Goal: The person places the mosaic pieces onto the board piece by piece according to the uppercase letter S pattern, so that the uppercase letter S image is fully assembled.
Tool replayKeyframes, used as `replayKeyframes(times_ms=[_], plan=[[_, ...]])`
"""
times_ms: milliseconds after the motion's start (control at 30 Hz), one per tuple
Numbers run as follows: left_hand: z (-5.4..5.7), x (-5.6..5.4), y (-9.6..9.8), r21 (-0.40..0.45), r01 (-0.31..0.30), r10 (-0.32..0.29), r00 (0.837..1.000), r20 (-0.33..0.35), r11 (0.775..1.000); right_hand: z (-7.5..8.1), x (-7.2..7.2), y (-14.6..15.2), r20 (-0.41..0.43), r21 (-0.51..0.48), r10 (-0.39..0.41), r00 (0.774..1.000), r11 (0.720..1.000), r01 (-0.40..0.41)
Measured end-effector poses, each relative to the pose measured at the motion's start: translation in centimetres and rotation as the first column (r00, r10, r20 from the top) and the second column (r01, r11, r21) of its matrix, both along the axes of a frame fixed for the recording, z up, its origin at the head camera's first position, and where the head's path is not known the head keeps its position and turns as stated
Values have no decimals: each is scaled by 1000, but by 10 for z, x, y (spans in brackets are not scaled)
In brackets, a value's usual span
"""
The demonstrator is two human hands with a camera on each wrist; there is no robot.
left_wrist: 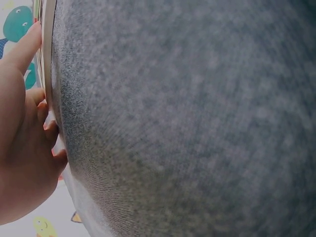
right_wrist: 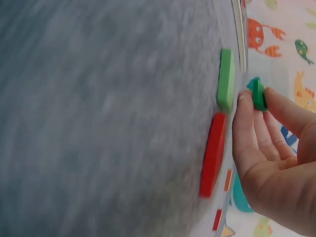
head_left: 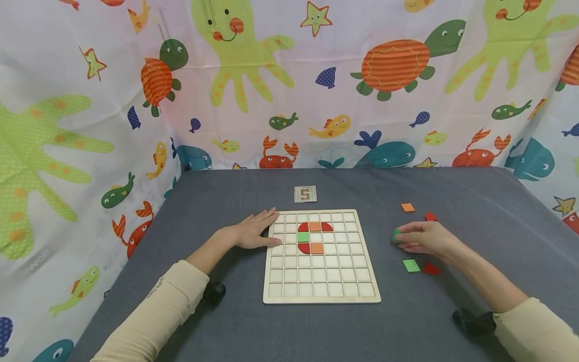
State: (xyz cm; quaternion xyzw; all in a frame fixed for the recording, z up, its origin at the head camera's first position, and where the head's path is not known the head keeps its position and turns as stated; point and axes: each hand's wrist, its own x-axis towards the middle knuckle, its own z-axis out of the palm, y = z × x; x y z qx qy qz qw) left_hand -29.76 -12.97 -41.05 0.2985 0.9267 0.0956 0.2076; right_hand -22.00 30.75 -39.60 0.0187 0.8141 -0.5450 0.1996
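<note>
Green piece [right_wrist: 259,96] sits pinched between thumb and fingertips of your right hand [head_left: 422,237], to the right of the gridded board [head_left: 320,289]; its long edge runs up and down in the right-wrist view. That hand points toward the board; your left hand [head_left: 252,232] stretches out, thumb spread, touching the board's left side.

Between eleven and twelve o'clock of the board [head_left: 335,275], I find a small card [head_left: 305,194] bearing an S-shaped character. Between eight and nine, my left sleeve's [head_left: 154,311] lettering is illegible.
</note>
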Motion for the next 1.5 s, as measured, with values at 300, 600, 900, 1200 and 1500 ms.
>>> replayKeyframes(times_ms=[300,600,900,1200,1500], plan=[[0,0,1,-5,-7,7,1000,2,1000,0,-2,-25,-12,-11,22,1000,1000,-22],[0,0,1,6,-6,6,1000,8,1000,1,-5,-49,-48,39,59,997,998,-57],[0,-1,0,19,3,-3,1000,8,1000,5,-7,-75,-42,73,65,997,995,-62],[-5,-4,-2,17,-8,8,1000,15,1000,8,-10,-90,-72,82,96,993,993,-90],[-9,-7,-2,13,-21,21,1000,16,1000,7,-11,-106,-88,70,108,990,992,-102]])
